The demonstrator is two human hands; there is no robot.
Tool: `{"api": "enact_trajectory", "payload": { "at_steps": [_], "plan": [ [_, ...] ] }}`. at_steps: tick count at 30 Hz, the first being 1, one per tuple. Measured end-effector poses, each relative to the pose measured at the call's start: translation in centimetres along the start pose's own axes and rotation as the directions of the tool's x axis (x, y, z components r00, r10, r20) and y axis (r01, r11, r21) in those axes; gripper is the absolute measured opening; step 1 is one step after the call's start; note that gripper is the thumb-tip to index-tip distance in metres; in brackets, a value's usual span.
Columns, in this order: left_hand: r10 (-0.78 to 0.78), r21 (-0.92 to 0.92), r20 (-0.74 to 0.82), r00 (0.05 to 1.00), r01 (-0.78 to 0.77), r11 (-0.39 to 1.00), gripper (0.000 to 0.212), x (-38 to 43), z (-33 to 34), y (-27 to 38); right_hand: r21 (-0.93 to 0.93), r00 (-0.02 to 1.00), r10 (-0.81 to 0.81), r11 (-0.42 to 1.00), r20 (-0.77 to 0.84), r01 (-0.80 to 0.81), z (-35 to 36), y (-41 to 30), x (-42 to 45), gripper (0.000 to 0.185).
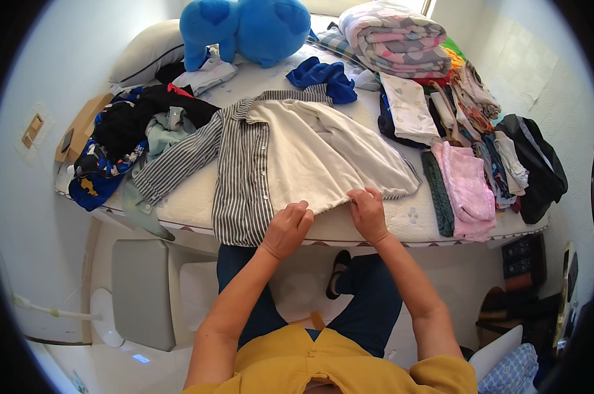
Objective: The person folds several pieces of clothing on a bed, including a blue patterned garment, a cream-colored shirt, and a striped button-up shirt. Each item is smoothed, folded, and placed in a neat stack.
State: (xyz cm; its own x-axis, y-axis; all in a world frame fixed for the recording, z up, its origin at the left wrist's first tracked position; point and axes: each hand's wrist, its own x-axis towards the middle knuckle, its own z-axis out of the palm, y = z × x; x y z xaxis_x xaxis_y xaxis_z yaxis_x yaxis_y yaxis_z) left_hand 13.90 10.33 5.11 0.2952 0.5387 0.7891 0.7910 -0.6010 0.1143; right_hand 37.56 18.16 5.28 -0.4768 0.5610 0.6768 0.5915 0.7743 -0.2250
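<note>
A black-and-white striped shirt (240, 182) with a cream lining lies spread on the mattress (191, 206), its collar pointing away from me. One front panel is folded outward, so the cream inside (312, 157) faces up. The striped sleeve on the left stretches out toward the mattress edge; the other sleeve is hidden. My left hand (288, 229) pinches the bottom hem near the button placket. Further right along that same hem, my right hand (370, 214) grips the cloth between thumb and fingers. Between my hands the hem is slightly raised.
Dark clothes (129, 123) are heaped at left beside a cardboard box (83, 123). Folded pink clothing (464, 187) and other stacks lie right. Behind are a blue plush toy (257, 29), a blue cloth (324, 79) and a rolled quilt (395, 39). A grey-topped stool (142, 295) stands below left.
</note>
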Motion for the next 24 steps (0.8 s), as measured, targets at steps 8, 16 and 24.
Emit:
{"api": "enact_trajectory", "payload": {
  "at_steps": [8, 16, 24],
  "plan": [
    [-0.260, -0.094, 0.140, 0.955, 0.274, 0.957, 0.018, -0.4, 0.1, -0.4, -0.087, 0.999, -0.031, 0.996, 0.021, 0.032, -0.7, -0.7, 0.4, 0.029],
    [-0.618, -0.291, 0.335, 0.711, 0.702, 0.650, 0.009, -0.1, 0.7, -1.7, -0.109, 0.993, -0.113, 0.988, -0.037, 0.108, 1.8, -2.4, 2.3, 0.024],
    [-0.496, -0.134, 0.249, 0.832, 0.536, 0.833, 0.020, 0.4, 0.5, -1.2, -0.103, 0.986, -0.166, 0.981, 0.020, 0.167, 3.3, -0.4, 2.6, 0.023]
  ]
}}
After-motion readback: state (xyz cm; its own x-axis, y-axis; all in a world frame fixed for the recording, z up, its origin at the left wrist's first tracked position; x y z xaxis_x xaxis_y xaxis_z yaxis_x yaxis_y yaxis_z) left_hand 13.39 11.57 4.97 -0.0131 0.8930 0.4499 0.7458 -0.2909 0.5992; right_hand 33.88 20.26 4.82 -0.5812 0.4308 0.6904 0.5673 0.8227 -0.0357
